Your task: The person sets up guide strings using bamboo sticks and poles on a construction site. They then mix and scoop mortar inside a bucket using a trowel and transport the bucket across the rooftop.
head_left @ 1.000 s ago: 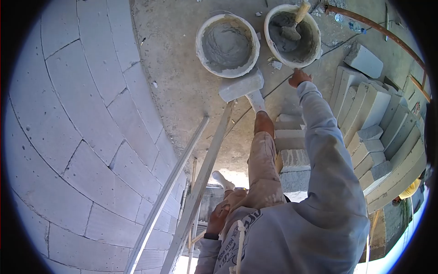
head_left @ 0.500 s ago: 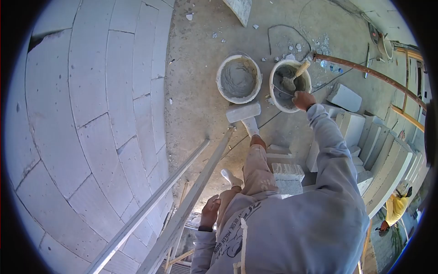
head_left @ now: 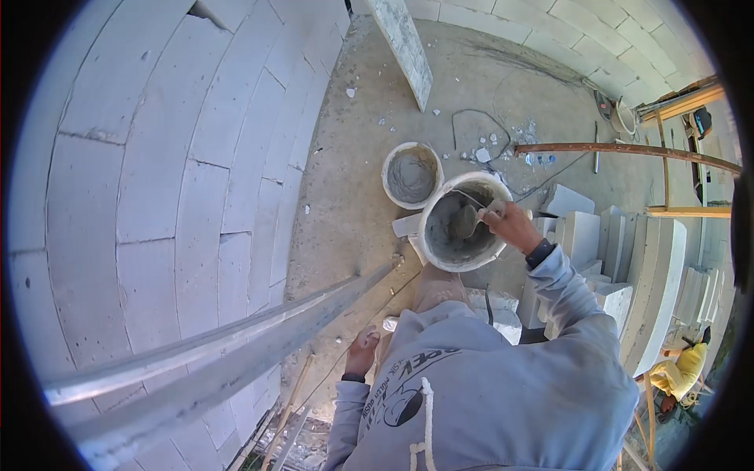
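My right hand (head_left: 512,226) is closed on the wire handle of a white bucket (head_left: 429,250), which hangs above the floor. Inside that bucket are grey mortar and a trowel (head_left: 465,224); the trowel's grip is partly hidden by my hand. A second white bucket of mortar (head_left: 411,176) stands on the floor beyond it, to the left. Low by my thigh, my left hand (head_left: 362,351) holds nothing, its fingers loosely apart. A pale block (head_left: 406,226) shows partly behind the held bucket, by my foot.
A block wall (head_left: 157,196) rises on the left, with two long beams (head_left: 236,345) slanting before it. Stacked blocks (head_left: 660,290) stand at right. A rusty bar (head_left: 620,147) crosses the upper right. A leaning board (head_left: 404,51) is far ahead. A person in yellow (head_left: 682,373) is at lower right.
My right hand has taken hold of the trowel bucket's handle and lifted the bucket toward me. The view has tilted up, showing more floor and the far wall. My left hand stays low.
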`<state>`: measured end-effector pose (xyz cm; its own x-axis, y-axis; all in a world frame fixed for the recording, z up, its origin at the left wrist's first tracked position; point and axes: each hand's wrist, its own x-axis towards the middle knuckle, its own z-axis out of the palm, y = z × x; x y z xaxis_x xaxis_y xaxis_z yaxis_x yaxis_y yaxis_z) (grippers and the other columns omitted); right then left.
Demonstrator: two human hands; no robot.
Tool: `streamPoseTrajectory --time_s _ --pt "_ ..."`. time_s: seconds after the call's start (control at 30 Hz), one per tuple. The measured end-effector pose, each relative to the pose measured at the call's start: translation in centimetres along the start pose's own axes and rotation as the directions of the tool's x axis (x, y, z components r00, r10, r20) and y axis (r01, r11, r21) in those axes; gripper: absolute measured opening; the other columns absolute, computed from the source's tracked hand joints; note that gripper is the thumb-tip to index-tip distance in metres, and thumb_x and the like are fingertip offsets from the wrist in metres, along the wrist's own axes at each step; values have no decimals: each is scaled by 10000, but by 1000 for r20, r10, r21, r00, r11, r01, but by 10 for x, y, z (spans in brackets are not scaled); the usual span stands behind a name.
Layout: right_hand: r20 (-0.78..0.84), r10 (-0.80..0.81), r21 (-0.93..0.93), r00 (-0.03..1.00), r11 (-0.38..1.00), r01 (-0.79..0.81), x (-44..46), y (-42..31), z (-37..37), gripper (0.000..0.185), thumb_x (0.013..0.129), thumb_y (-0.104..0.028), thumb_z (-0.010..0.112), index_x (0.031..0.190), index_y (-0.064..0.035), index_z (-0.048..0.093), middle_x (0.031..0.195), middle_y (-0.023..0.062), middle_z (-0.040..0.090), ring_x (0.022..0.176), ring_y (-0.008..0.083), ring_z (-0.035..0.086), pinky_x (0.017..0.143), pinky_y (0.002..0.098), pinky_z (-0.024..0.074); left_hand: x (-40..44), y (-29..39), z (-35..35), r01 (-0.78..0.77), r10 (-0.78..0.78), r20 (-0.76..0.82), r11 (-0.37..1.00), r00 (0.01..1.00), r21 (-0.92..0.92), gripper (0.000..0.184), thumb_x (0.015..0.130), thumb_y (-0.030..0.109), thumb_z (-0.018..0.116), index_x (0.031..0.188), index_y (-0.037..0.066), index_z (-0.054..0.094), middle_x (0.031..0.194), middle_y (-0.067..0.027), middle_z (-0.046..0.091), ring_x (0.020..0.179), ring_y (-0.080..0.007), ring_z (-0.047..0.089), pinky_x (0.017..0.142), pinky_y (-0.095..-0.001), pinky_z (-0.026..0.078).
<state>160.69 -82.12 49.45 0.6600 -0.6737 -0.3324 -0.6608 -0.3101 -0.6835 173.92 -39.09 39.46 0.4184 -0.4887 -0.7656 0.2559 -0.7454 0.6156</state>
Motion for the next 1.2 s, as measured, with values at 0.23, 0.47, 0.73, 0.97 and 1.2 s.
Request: streamPoseTrajectory --time_s 0.23,0.47,0.73,0.97,1.2 --pt "113 -19 512 993 858 -42 -136 -146 -23 296 886 -328 567 896 -33 549 688 7 533 500 49 428 459 202 324 -37 -155 -30 -227 206 -155 965 966 -130 344 887 249 538 1107 -14 567 892 -67 632 816 -162 589 753 -288 462" --pt "46 -356 442 933 845 301 -237 -283 -30 347 924 -344 492 1049 -23 524 695 37 562 410 41 371 386 173 281 -98 -344 -20 -191 -141 -466 781 873 -594 210 853 204 590 917 5 615 747 -45 625 649 -135 592 591 -266 477" --pt "443 -735 715 513 635 294 -276 -364 -41 599 964 -411 375 1343 36 253 884 265 576 464 126 494 398 179 389 -136 -409 55 -71 -477 -576 727 663 -683 248 839 264 601 836 19 640 700 -48 624 616 -151 588 570 -295 463" --pt "661 -717 647 221 694 316 -328 -385 107 547 910 -353 502 1200 88 357 765 135 588 417 89 475 362 172 316 -155 -331 119 -83 -496 -652 757 574 -648 394 839 369 560 932 -3 652 823 -120 663 763 -195 622 694 -317 475" --pt "886 -398 339 239 906 253 -357 -357 251 447 885 -320 553 1115 50 456 797 100 601 572 92 540 489 215 418 -214 -316 136 -370 -599 -611 487 517 -791 542 900 481 466 1156 14 562 1022 -147 635 982 -238 597 815 -359 465"
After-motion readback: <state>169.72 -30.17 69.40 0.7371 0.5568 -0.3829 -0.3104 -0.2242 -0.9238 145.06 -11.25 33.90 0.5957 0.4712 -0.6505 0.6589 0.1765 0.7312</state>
